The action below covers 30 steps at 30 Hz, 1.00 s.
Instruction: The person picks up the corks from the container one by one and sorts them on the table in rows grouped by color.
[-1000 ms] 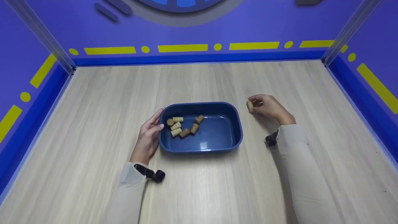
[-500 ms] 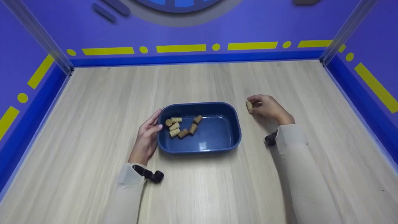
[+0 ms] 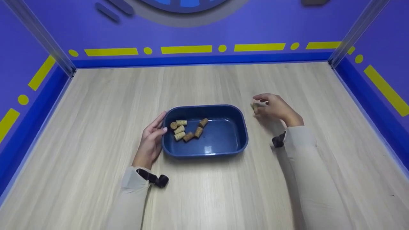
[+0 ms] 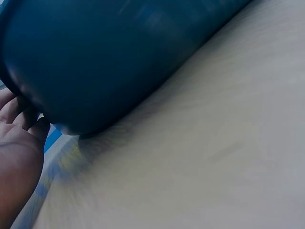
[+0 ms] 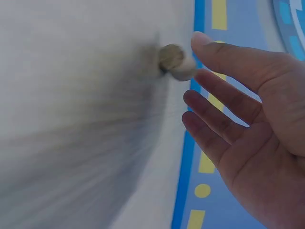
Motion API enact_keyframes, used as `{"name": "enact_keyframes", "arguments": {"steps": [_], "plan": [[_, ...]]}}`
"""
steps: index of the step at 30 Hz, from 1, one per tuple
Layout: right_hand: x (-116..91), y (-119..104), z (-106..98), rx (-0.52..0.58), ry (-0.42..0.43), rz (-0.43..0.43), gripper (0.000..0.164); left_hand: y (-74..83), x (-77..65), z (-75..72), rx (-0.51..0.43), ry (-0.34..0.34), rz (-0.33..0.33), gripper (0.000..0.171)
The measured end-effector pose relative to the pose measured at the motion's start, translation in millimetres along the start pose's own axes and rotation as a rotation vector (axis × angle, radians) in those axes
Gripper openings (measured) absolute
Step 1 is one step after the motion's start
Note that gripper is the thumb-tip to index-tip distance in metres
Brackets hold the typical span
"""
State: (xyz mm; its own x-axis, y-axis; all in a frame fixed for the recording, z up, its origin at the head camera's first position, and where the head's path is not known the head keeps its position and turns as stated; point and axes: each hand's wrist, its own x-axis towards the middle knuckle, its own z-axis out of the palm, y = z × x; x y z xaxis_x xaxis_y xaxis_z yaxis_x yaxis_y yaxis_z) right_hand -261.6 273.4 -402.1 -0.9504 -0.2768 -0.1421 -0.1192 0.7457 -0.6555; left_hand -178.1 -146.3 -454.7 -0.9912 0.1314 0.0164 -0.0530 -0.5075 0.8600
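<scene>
My left hand (image 3: 149, 139) grips the left end of a dark blue plastic box (image 3: 206, 156), thumb over the rim and fingers along the outer wall. Several corks (image 3: 179, 136) lie inside, mostly toward the box's left half. In the left wrist view, part of the left hand (image 4: 19, 152) shows beside the box's outer wall (image 4: 105, 62). To the right of the box, a single cork (image 3: 255, 108) stands at the fingertips of my right hand (image 3: 277, 108). The right wrist view shows this cork (image 5: 172, 58) in front of the parted thumb and fingers of the right hand (image 5: 252, 109).
The box stands on a light wood-grain table (image 3: 204, 195). Blue-purple panels (image 3: 198, 35) with yellow marks enclose the table at the back and both sides. Each sleeved wrist wears a small black camera, such as the left camera (image 3: 162, 181).
My right hand has loosened from the cork, its fingers spreading and lifting slightly. The cork stays at almost the same spot. My left hand and the box hold still.
</scene>
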Motion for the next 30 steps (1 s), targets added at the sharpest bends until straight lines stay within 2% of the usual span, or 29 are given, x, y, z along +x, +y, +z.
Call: {"name": "enact_keyframes", "arguments": {"steps": [5, 10, 20, 30], "plan": [[1, -19, -5, -0.03, 0.033, -0.045, 0.047, 0.1, -0.6, -0.3, 0.011, -0.013, -0.002, 0.064], [5, -47, -7, -0.063, 0.017, -0.139, 0.041, 0.2, -0.7, -0.4, 0.007, -0.014, -0.002, 0.064], [9, -101, 3, -0.15, -0.088, -0.25, 0.034, 0.1, 0.3, 0.5, -0.009, -0.015, 0.002, 0.064], [19, -134, 24, -0.182, -0.204, -0.368, 0.03, -0.2, 0.6, -0.4, 0.004, -0.007, 0.002, 0.064]]}}
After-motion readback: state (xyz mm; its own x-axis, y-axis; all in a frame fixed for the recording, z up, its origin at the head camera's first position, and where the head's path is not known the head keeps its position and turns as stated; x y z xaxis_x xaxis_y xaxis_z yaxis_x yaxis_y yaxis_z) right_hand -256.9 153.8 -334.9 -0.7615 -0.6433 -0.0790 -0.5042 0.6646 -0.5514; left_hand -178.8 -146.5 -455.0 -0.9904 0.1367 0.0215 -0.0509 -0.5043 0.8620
